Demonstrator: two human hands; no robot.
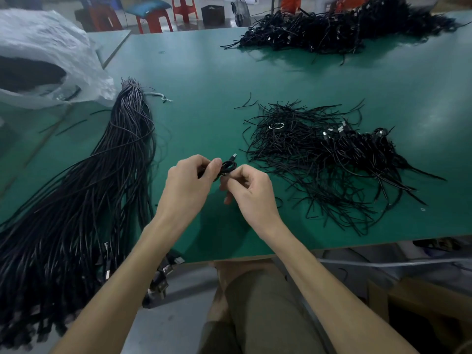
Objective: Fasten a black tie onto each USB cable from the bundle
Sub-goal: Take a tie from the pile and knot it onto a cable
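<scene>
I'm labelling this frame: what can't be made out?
Head view.
- Whether the coiled cable is tied: hidden by left hand and right hand.
- Near end of the bundle: cut off by left edge.
- Far pile: too small to tell cables apart.
- Inside of white bag: too dark.

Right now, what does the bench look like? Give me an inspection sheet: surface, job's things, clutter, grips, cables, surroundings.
surface: green table, a few stray ties on it.
job's things: coiled cable between the hands; cable bundle at left, overhanging the near edge; loose black ties at right.
clutter: white plastic bag, far left.
grips: left hand and right hand both pinch the coiled cable.
cables: pile of wound cables beside the ties; far heap at the back edge.
surroundings: red stools beyond the table.
</scene>
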